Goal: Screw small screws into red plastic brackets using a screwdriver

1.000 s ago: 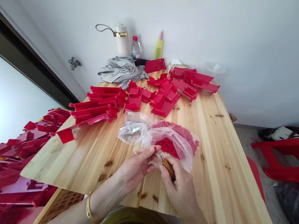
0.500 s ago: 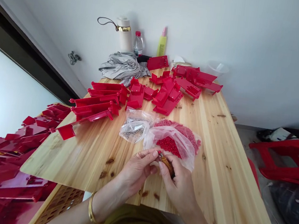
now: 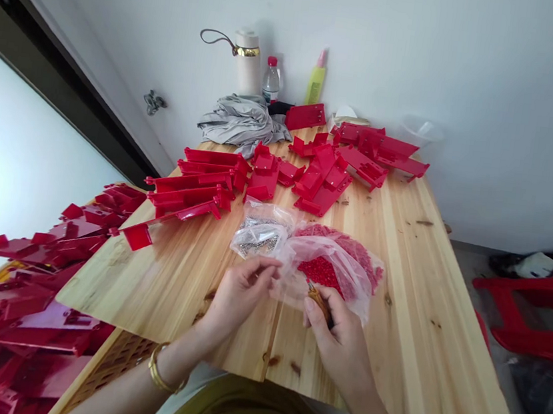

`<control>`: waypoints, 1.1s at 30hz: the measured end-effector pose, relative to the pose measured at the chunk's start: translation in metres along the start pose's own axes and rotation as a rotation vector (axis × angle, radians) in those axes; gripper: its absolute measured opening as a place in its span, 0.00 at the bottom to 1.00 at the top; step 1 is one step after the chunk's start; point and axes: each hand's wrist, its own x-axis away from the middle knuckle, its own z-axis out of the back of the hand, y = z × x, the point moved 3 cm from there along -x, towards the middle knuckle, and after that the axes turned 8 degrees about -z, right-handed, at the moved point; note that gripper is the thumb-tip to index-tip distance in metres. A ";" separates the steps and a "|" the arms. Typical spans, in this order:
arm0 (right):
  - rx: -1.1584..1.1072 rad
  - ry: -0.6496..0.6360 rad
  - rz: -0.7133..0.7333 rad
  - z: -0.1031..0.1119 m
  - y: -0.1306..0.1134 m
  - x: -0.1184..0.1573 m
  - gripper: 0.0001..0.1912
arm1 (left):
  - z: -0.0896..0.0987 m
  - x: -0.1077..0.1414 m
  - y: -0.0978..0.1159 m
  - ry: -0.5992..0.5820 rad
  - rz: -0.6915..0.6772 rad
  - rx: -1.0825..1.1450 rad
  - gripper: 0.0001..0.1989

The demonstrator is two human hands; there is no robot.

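Observation:
My right hand (image 3: 341, 336) is closed around a small tool with a brown handle (image 3: 319, 304), its metal tip pointing up and left. To its left, my left hand (image 3: 240, 293) has thumb and fingertips pinched together near the front of the plastic bags; anything between them is too small to make out. One clear bag (image 3: 257, 239) holds small metal pieces. Beside it, an open clear bag (image 3: 361, 281) contains many tiny red pieces (image 3: 321, 272). The two hands are apart.
Red plastic brackets (image 3: 190, 190) lie in a row at the left of the wooden table (image 3: 422, 332), with more (image 3: 320, 179) toward the back. A grey cloth (image 3: 241, 123), a white flask (image 3: 248, 69) and bottles stand behind. Many red parts (image 3: 42, 312) are heaped at lower left.
My left hand has moved away from the tool tip, left and up toward the bag of metal pieces. My right hand still holds the tool, slightly farther right. The view has shifted a little.

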 end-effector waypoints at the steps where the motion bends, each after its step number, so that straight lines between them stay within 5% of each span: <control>1: -0.003 -0.005 -0.001 -0.001 0.001 0.000 0.12 | 0.011 -0.007 -0.001 0.024 -0.087 -0.204 0.11; 4: 0.002 -0.036 0.014 -0.004 0.005 -0.002 0.12 | 0.027 -0.028 -0.008 -0.049 -0.233 -0.677 0.11; 7: 0.010 -0.086 0.039 -0.009 0.007 -0.005 0.13 | 0.022 -0.044 -0.014 -0.221 -0.263 -0.960 0.14; 14: 0.034 -0.091 0.068 -0.013 0.005 -0.008 0.13 | 0.001 -0.059 -0.006 -0.341 -0.201 -1.258 0.12; 18: 0.050 -0.064 0.062 -0.013 0.003 -0.009 0.13 | 0.006 -0.055 0.000 -0.325 -0.193 -1.245 0.11; 27: 0.144 -0.025 0.118 -0.023 -0.002 -0.021 0.12 | 0.020 -0.043 -0.005 -0.045 -0.189 -0.889 0.10; 33: 0.170 -0.013 0.113 -0.028 -0.002 -0.025 0.12 | 0.018 -0.038 -0.017 0.072 -0.029 -0.254 0.10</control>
